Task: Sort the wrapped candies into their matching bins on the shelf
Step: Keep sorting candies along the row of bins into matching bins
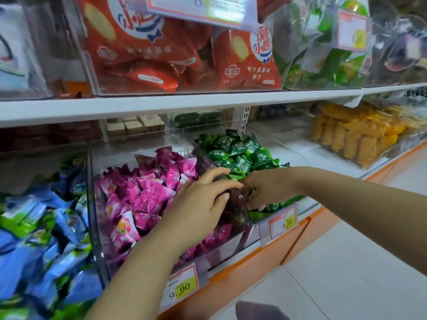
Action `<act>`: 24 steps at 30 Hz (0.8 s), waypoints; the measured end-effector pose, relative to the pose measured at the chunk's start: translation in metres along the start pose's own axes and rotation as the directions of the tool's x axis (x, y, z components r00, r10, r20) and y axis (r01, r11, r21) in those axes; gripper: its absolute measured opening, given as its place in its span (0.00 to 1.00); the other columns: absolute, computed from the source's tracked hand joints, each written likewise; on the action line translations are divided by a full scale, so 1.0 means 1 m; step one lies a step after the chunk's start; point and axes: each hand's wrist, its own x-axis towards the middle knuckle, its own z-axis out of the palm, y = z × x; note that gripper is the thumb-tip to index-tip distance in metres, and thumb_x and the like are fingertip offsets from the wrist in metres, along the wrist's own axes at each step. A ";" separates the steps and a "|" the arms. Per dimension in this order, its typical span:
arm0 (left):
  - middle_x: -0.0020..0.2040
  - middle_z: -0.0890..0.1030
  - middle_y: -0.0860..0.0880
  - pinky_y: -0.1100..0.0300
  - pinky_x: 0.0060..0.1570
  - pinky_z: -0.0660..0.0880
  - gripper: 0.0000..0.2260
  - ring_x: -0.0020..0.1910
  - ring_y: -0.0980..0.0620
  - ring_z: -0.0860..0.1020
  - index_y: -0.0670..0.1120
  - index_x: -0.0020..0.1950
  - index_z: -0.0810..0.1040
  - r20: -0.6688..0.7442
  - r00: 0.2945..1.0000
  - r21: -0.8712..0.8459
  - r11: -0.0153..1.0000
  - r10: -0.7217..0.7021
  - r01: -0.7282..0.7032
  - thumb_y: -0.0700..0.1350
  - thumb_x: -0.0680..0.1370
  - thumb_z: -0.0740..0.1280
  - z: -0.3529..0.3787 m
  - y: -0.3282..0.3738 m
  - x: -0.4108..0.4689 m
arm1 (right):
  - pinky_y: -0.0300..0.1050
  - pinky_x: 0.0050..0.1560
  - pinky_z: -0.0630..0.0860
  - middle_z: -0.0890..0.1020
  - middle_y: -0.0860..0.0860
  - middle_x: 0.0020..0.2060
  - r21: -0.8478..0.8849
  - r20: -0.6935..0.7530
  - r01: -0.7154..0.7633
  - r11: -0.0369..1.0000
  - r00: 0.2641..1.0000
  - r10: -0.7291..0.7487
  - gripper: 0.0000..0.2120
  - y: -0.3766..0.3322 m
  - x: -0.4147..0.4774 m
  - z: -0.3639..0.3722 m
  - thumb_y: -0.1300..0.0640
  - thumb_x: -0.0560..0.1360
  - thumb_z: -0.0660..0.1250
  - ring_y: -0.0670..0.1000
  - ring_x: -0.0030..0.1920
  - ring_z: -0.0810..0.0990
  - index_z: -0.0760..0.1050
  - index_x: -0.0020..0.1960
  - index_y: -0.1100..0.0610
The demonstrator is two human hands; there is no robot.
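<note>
Bright, even light falls from overhead. The white shelf [161,107] casts soft shade over the back of the row beneath. Glare streaks the clear bins [307,49] on top. Motion blur smears the blue candies [34,250] and the upper price tag [203,8]; the green candies [240,153] read sharpest. Wide-angle distortion bows the edges.

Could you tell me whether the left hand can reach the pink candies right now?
Probably yes: the left hand is right over the pink candies, and their bin is open on top.

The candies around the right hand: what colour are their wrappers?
Green candies, white print; head view.
</note>
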 end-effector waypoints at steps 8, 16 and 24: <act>0.69 0.59 0.70 0.47 0.69 0.63 0.16 0.69 0.53 0.65 0.66 0.62 0.73 -0.010 1.000 -0.017 1.000 0.005 -0.006 0.47 0.82 0.57 0.002 -0.004 0.000 | 0.27 0.35 0.70 0.79 0.38 0.32 0.028 0.146 -0.066 0.997 0.987 0.061 0.12 0.007 -0.003 -0.005 0.59 0.79 0.61 0.37 0.35 0.76 0.74 0.41 0.44; 0.64 0.60 0.73 0.50 0.69 0.65 0.15 0.68 0.58 0.65 0.67 0.60 0.73 -0.017 1.000 -0.039 0.999 0.016 -0.017 0.46 0.82 0.58 0.002 -0.004 0.002 | 0.37 0.53 0.74 0.78 0.40 0.51 0.135 0.139 -0.080 0.988 0.988 0.061 0.17 0.018 -0.012 0.005 0.57 0.81 0.58 0.47 0.55 0.77 0.71 0.67 0.46; 0.65 0.61 0.73 0.63 0.67 0.60 0.18 0.68 0.65 0.62 0.72 0.54 0.70 -0.050 0.998 -0.045 0.998 0.029 -0.032 0.45 0.81 0.59 0.005 -0.001 0.001 | 0.47 0.68 0.66 0.71 0.47 0.68 0.191 0.153 -0.033 0.981 0.988 0.003 0.22 0.017 -0.007 0.016 0.54 0.80 0.59 0.48 0.66 0.70 0.62 0.73 0.50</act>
